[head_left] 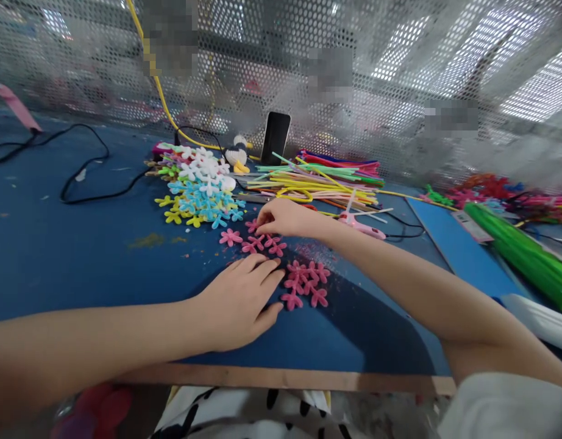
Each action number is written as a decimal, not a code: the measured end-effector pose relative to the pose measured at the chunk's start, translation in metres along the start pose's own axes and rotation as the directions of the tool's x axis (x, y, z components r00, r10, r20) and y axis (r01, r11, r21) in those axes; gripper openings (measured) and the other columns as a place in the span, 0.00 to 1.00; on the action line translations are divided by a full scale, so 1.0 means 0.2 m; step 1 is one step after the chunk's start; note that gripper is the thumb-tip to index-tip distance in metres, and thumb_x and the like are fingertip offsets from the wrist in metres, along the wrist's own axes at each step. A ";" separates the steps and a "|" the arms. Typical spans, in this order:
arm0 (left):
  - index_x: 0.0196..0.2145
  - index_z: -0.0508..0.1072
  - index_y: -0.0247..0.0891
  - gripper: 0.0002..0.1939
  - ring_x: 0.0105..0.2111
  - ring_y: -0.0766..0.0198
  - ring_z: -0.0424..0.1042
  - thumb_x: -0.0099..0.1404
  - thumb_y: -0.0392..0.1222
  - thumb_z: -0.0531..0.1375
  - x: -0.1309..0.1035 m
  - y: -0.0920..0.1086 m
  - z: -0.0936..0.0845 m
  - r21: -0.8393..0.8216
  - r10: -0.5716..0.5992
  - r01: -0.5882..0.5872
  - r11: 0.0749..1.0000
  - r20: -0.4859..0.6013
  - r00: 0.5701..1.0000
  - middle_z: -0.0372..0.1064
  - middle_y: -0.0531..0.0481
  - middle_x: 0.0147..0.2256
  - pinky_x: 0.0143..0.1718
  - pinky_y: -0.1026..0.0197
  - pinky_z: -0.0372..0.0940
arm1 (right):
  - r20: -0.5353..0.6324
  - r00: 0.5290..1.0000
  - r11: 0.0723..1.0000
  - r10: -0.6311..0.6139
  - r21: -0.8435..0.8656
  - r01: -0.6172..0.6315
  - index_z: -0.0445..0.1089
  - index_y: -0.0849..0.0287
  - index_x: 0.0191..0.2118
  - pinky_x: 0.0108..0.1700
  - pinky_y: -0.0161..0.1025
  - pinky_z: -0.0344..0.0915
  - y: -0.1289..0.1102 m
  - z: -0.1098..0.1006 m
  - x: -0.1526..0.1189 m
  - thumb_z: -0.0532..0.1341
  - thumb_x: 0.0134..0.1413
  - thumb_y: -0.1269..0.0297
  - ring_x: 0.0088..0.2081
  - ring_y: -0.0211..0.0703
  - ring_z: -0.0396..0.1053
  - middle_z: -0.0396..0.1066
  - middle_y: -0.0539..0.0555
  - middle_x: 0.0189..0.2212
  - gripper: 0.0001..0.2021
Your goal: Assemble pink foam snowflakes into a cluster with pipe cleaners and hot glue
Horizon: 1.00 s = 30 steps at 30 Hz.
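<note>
My left hand [244,302] lies palm down on the blue table, fingers stretched out. It rests between two groups of pink fuzzy pipe-cleaner flowers. One cluster of pink flowers [306,283] is just right of its fingertips. Beyond the fingertips lie several loose pink flowers [263,244]. Over these reaches my right hand [281,216], its fingers curled and pinched at a pink flower [251,225], partly hidden by the fingertips. Farther back, a heap of white, blue and yellow flowers [201,183] sits left of my right hand.
Bundled pipe cleaners [317,180] lie behind my right hand, near a pink glue gun [361,225] and scissors [253,198]. A phone [275,137] leans against the perforated metal screen. A black cable [84,201] crosses the left side. Green pipe cleaners in wrapping [519,253] lie far right.
</note>
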<state>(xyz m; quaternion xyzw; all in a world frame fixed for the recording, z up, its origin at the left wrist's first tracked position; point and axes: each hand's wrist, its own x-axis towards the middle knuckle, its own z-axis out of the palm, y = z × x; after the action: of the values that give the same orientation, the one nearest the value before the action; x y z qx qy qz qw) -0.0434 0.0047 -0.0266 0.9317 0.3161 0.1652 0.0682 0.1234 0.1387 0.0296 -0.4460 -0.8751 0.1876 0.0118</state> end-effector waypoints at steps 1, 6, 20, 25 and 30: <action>0.61 0.68 0.31 0.25 0.59 0.43 0.62 0.73 0.48 0.51 0.00 0.00 0.00 -0.001 0.002 -0.002 1.000 0.000 1.000 0.66 0.37 0.60 0.58 0.41 0.65 | 0.001 1.000 1.000 0.018 0.002 -0.018 0.81 0.64 0.36 0.32 0.34 0.61 0.00 -0.01 -0.01 0.68 0.54 0.65 0.30 0.39 0.72 0.80 0.55 0.30 0.08; 0.61 0.68 0.30 0.25 0.59 0.44 0.62 0.73 0.47 0.51 0.00 0.00 0.00 -0.010 0.009 -0.009 1.000 -0.001 1.000 0.66 0.36 0.60 0.59 0.40 0.64 | -0.123 0.992 0.998 0.043 0.055 -0.037 0.80 0.64 0.36 0.33 0.34 0.63 0.04 0.00 -0.05 0.66 0.53 0.70 0.30 0.38 0.72 0.79 0.54 0.29 0.05; 0.60 0.69 0.29 0.25 0.59 0.44 0.62 0.73 0.47 0.51 0.00 0.00 -0.01 -0.005 0.006 -0.006 1.000 0.016 1.000 0.67 0.36 0.59 0.59 0.40 0.63 | 0.130 0.973 0.973 -0.190 -0.105 0.204 0.74 0.65 0.52 0.44 0.36 0.66 0.03 -0.07 -0.02 0.64 0.58 0.68 0.43 0.44 0.73 0.77 0.59 0.45 0.16; 0.61 0.68 0.30 0.25 0.59 0.44 0.62 0.73 0.48 0.51 0.00 0.00 -0.01 -0.005 0.007 -0.007 1.000 0.016 1.000 0.66 0.36 0.60 0.59 0.41 0.63 | 0.167 0.982 0.992 -0.093 -0.072 0.106 0.77 0.63 0.43 0.37 0.33 0.64 0.01 -0.08 -0.04 0.65 0.57 0.65 0.38 0.41 0.73 0.80 0.57 0.41 0.10; 0.60 0.68 0.30 0.25 0.59 0.43 0.62 0.73 0.48 0.51 0.00 0.00 -0.01 -0.003 0.012 -0.012 1.000 0.014 1.000 0.67 0.36 0.59 0.59 0.40 0.64 | 0.137 0.989 0.984 -0.061 -0.155 0.083 0.75 0.63 0.43 0.38 0.33 0.63 -0.02 -0.08 -0.05 0.63 0.57 0.67 0.39 0.42 0.73 0.79 0.57 0.42 0.09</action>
<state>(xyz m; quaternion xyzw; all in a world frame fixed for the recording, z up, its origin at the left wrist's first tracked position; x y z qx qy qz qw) -0.0443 0.0042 -0.0258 0.9346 0.3099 0.1595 0.0707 0.1302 0.1335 0.0463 -0.4001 -0.9018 0.1452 -0.0751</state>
